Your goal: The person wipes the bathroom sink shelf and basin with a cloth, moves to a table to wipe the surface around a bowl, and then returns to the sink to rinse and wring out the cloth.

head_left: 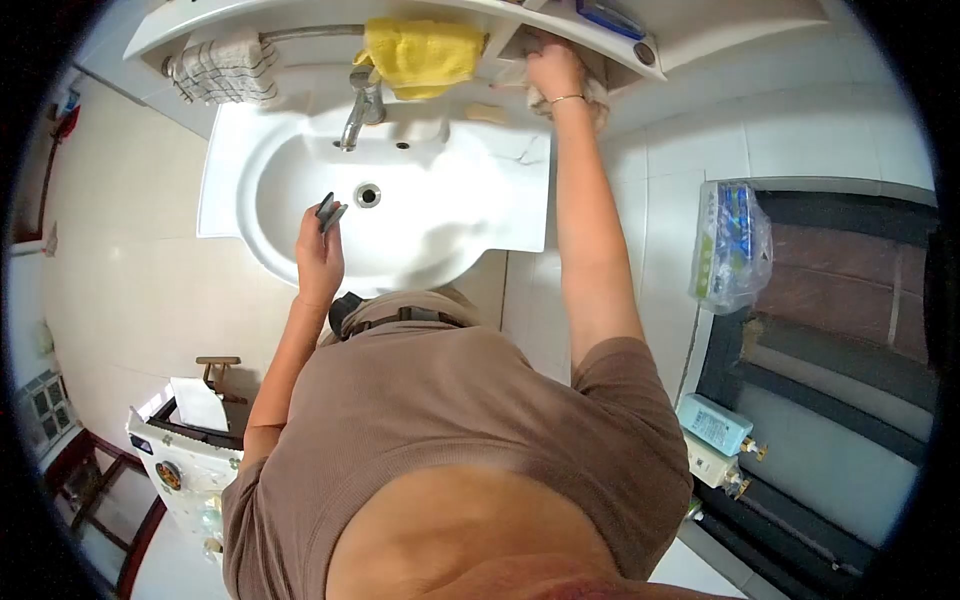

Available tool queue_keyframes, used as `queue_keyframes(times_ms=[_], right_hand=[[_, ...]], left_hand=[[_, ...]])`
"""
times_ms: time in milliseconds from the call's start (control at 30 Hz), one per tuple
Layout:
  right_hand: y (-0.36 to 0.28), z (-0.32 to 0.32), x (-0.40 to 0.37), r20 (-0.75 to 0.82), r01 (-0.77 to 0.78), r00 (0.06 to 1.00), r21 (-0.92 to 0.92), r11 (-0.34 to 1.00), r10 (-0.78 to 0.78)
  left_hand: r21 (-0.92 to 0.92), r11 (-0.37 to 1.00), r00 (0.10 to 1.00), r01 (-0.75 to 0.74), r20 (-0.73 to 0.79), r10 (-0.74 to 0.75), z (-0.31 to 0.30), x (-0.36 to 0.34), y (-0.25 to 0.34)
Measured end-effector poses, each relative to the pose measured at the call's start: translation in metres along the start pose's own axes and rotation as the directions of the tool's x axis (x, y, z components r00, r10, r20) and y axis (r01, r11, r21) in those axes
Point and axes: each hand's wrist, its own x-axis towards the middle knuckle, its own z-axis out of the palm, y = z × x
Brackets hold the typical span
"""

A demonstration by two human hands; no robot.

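Dark and small, the item (329, 212) is clamped in the fingers of my left hand (318, 265), over the basin (425, 225) near the drain (368, 195). A firm, light pinch should hold it clear of that hole. My right hand (556, 76) is up at the shelf (635, 62), against a pale cloth (597, 103); I can't tell if its fingers are closed. Better to ease that wrist past the edge without dragging the cloth.
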Motion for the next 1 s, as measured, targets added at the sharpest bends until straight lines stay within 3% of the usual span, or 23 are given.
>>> queue_keyframes(times_ms=[67,100,167,233,300,333,367,433,467,500,567,600,633,700,733,767,833,867,933,967,1000], right_hand=[[0.001,0.007,0.004,-0.035,0.128,0.992,0.239,0.962,-0.123],[0.003,0.019,0.009,-0.133,0.247,0.967,0.252,0.936,-0.219],[-0.009,0.0,-0.006,-0.116,0.282,0.959,0.288,0.915,-0.26],[-0.009,-0.01,-0.016,-0.155,0.308,0.95,0.318,0.897,-0.271],[-0.009,-0.034,-0.039,-0.115,0.403,0.913,0.401,0.823,-0.391],[0.0,-0.029,-0.04,-0.197,0.527,0.849,0.265,0.808,-0.489],[0.006,-0.028,-0.041,-0.207,0.527,0.85,0.277,0.804,-0.485],[0.017,-0.034,-0.044,-0.233,0.448,0.881,0.128,0.885,-0.413],[0.025,-0.042,-0.037,-0.055,0.273,0.961,0.05,0.961,-0.27],[0.035,-0.042,-0.03,-0.062,0.273,0.961,0.059,0.96,-0.27],[0.047,-0.039,-0.011,0.055,0.13,0.99,-0.057,0.99,-0.127],[0.045,-0.04,-0.012,-0.066,0.152,0.986,0.017,0.988,-0.15],[0.045,-0.038,-0.01,-0.077,0.154,0.985,0.031,0.988,-0.151],[0.044,-0.036,-0.005,0.069,0.221,0.973,-0.035,0.975,-0.218],[0.038,-0.051,-0.013,0.15,0.165,0.974,0.038,0.986,-0.169],[0.039,-0.048,-0.02,0.136,0.17,0.975,0.047,0.984,-0.175],[0.043,-0.035,-0.034,-0.225,0.147,0.964,0.011,0.989,-0.14],[0.048,-0.033,-0.044,-0.233,0.15,0.962,0.014,0.989,-0.143],[0.057,-0.038,-0.076,-0.268,0.269,0.936,0.122,0.955,-0.23],[0.062,-0.035,-0.088,-0.263,0.285,0.938,0.216,0.934,-0.225],[0.069,-0.03,-0.101,-0.255,0.297,0.941,0.308,0.904,-0.222]], left_hand=[[-0.014,1.0,1.0,-0.006,0.003,0.006,0.016,-0.004,0.006],[-0.012,1.0,1.0,-0.002,0.006,0.002,0.025,-0.005,0.007],[-0.009,1.0,1.0,0.004,0.012,-0.004,0.042,-0.005,0.013],[-0.003,0.993,0.993,-0.121,0.0,0.121,0.057,-0.002,0.031],[-0.025,0.996,0.996,-0.091,0.021,0.092,0.065,-0.001,0.041],[-0.01,0.995,0.995,-0.097,0.023,0.097,0.066,-0.002,0.045],[0.0,0.998,0.998,-0.065,0.027,0.065,0.067,-0.003,0.047],[0.023,0.999,0.999,-0.042,0.031,0.042,0.069,-0.003,0.051],[0.017,1.0,1.0,-0.009,0.021,0.009,0.07,-0.004,0.053],[0.01,1.0,1.0,0.022,0.01,-0.022,0.072,-0.006,0.054],[0.05,0.999,1.0,-0.01,-0.003,0.01,0.075,-0.009,0.053],[0.082,0.996,0.999,-0.036,-0.014,0.037,0.074,-0.009,0.054],[0.101,0.994,0.999,-0.036,-0.018,0.038,0.074,-0.01,0.06],[0.054,0.998,0.999,-0.008,-0.033,0.01,0.08,-0.013,0.053],[0.056,0.998,0.999,0.013,-0.03,-0.011,0.079,-0.01,0.056],[0.072,0.997,0.998,-0.027,-0.049,0.031,0.081,-0.009,0.053],[0.028,0.999,0.999,0.024,-0.042,-0.022,0.083,-0.005,0.064],[0.031,0.999,0.999,0.017,-0.047,-0.015,0.086,0.0,0.072],[0.118,0.982,0.989,-0.148,0.035,0.145,0.092,0.012,0.087],[0.12,0.981,0.988,-0.153,0.03,0.15,0.095,0.022,0.091],[0.129,0.957,0.965,-0.258,0.09,0.248,0.1,0.034,0.094]])
